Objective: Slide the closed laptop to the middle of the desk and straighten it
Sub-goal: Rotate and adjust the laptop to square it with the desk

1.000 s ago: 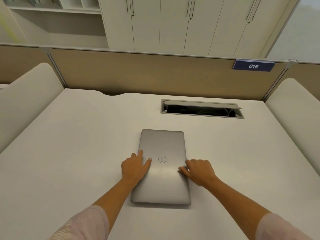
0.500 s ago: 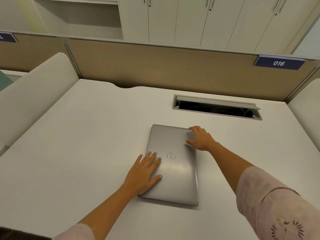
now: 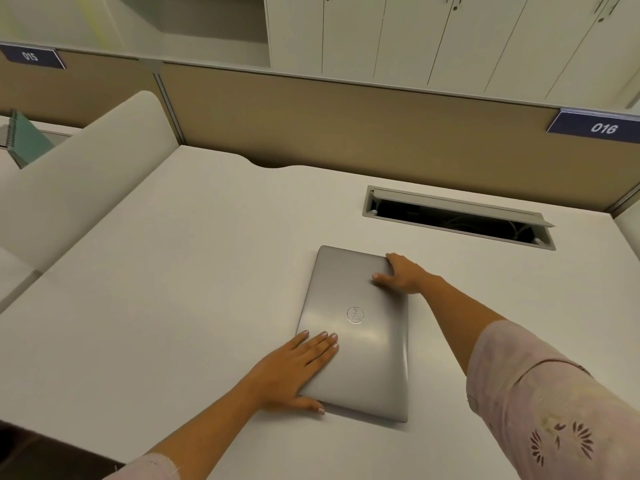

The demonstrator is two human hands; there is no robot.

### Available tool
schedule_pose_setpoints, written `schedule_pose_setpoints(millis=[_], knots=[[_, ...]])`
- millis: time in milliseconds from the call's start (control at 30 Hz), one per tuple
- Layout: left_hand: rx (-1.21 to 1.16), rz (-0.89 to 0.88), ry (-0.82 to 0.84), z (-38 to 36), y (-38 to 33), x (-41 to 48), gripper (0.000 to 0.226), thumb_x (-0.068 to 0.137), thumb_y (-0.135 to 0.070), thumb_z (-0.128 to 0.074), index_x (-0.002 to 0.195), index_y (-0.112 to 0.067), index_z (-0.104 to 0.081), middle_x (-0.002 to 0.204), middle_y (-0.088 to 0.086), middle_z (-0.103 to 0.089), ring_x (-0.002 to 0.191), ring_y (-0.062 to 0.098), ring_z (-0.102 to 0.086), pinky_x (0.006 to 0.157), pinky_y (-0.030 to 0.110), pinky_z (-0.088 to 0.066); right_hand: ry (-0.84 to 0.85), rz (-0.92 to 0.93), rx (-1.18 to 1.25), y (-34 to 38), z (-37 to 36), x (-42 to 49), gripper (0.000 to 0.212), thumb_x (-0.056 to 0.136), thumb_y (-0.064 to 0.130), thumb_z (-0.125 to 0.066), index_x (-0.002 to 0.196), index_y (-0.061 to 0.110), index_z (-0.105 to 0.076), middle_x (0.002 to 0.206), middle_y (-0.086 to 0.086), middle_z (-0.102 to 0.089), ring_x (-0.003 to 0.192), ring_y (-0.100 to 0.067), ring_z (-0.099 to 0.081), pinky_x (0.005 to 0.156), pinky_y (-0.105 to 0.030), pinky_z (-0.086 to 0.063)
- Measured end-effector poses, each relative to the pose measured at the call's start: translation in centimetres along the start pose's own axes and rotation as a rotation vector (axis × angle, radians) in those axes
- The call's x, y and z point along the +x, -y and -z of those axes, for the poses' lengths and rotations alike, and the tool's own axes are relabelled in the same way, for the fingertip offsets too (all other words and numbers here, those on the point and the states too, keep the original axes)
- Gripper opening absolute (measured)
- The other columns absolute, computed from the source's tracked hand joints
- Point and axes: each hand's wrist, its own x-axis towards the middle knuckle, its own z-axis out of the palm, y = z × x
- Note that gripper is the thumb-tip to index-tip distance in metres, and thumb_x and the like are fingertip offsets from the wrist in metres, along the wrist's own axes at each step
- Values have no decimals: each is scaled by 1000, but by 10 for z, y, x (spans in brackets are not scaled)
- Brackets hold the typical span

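A closed silver laptop (image 3: 360, 327) lies on the white desk (image 3: 156, 289), its long side running away from me, slightly tilted. My left hand (image 3: 294, 368) lies flat on its near left corner, fingers spread over the lid and thumb along the near edge. My right hand (image 3: 405, 273) grips the far right corner, thumb on the lid, fingers over the far edge.
An open cable slot (image 3: 457, 218) is set into the desk beyond the laptop. A tan partition (image 3: 346, 126) with a blue 016 sign (image 3: 595, 127) closes the back. A white side divider (image 3: 79, 174) stands left, with a green notebook (image 3: 26, 138) behind it.
My right hand went from the laptop's right edge to its far right corner. My left hand slid to the near left corner. The view swung left.
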Motion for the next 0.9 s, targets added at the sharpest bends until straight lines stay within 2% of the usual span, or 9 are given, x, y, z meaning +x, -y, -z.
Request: schedule_pose_setpoints(millis=[167, 300, 467, 567, 733, 800, 900], knots=[[62, -52, 29, -3, 5, 4, 96, 90, -76, -32, 154, -7, -14, 161, 11, -14, 148, 26, -12, 116, 41, -7, -121, 27, -94, -6, -9, -8, 83, 88, 62, -51, 150, 13, -24, 154, -9, -31, 139, -29, -32, 113, -45, -30], [93, -89, 56, 3, 17, 7, 94, 90, -75, -32, 154, -8, -16, 160, 12, -18, 147, 25, -18, 116, 42, -9, -151, -23, -102, -9, -10, -12, 80, 87, 62, -52, 146, 14, -29, 150, -9, -36, 136, -29, -34, 107, -46, -35], [166, -117, 151, 22, 47, 12, 92, 90, -75, -31, 155, -12, -14, 161, 6, -18, 146, 20, -19, 116, 45, -4, -220, -143, -146, -25, -14, -28, 81, 84, 72, -46, 141, 14, -36, 140, -11, -45, 127, -31, -42, 100, -44, -39], [221, -79, 228, 36, 69, 16, 91, 88, -76, -31, 154, -15, -16, 159, 2, -23, 146, 21, -22, 116, 47, -5, -266, -239, -140, -35, -21, -43, 83, 82, 75, -42, 137, 12, -39, 133, -14, -48, 121, -32, -44, 97, -42, -40], [303, 9, 260, 44, 91, 27, 88, 85, -77, -25, 154, -23, -19, 158, 0, -28, 144, 24, -28, 116, 48, -7, -324, -401, -136, -52, -33, -69, 87, 78, 82, -37, 125, 10, -47, 121, -13, -51, 107, -31, -49, 89, -38, -41], [283, 78, 260, 40, 89, 28, 89, 82, -79, -25, 155, -30, -11, 159, 0, -24, 145, 25, -24, 117, 50, -12, -323, -445, -128, -57, -35, -75, 89, 76, 84, -36, 123, 10, -48, 120, -13, -52, 106, -31, -49, 88, -38, -41], [194, 264, 220, 31, 78, 22, 99, 74, -84, -21, 148, -36, 25, 163, 2, -6, 146, 21, 2, 117, 49, -7, -312, -470, -87, -57, -35, -79, 89, 76, 83, -39, 125, 10, -47, 124, -14, -51, 110, -33, -49, 90, -40, -40]])
